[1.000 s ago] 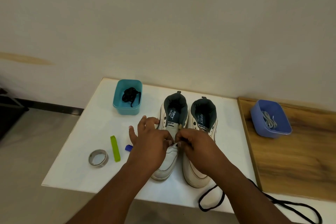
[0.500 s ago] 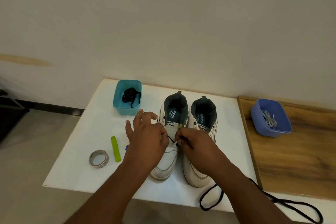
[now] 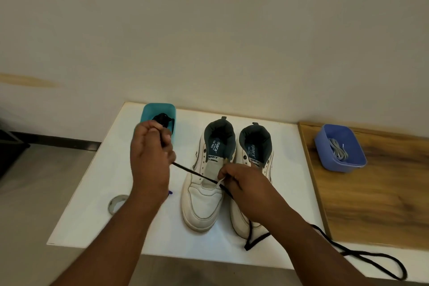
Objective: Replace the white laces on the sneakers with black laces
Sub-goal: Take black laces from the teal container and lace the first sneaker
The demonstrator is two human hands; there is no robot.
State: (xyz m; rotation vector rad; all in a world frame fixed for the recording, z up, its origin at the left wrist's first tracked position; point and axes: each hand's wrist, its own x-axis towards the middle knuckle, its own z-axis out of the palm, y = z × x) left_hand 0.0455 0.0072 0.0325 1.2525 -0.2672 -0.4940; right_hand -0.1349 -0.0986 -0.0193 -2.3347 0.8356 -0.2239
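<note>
Left hand [image 3: 151,160] grips the thin black lace [image 3: 192,172] — drawn taut across the white leather sneaker [image 3: 204,195]. Right hand [image 3: 246,186] pinches it at the eyelet.

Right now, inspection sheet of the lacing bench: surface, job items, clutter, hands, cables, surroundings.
Surface: white table; wooden top adjoins on the right.
Job's things: two white sneakers side by side, toes toward the person; black lace stretched across the left shoe, its tail looping off the front edge; teal tub with more black lace; blue tub on the wood with white laces.
Clutter: tape roll; small blue item, mostly hidden by the left arm.
Grippers: left hand grips the lace end, raised; right hand pinches at the left shoe's eyelets.
Cables: nothing seen.
Surroundings: plain wall, grey floor.
</note>
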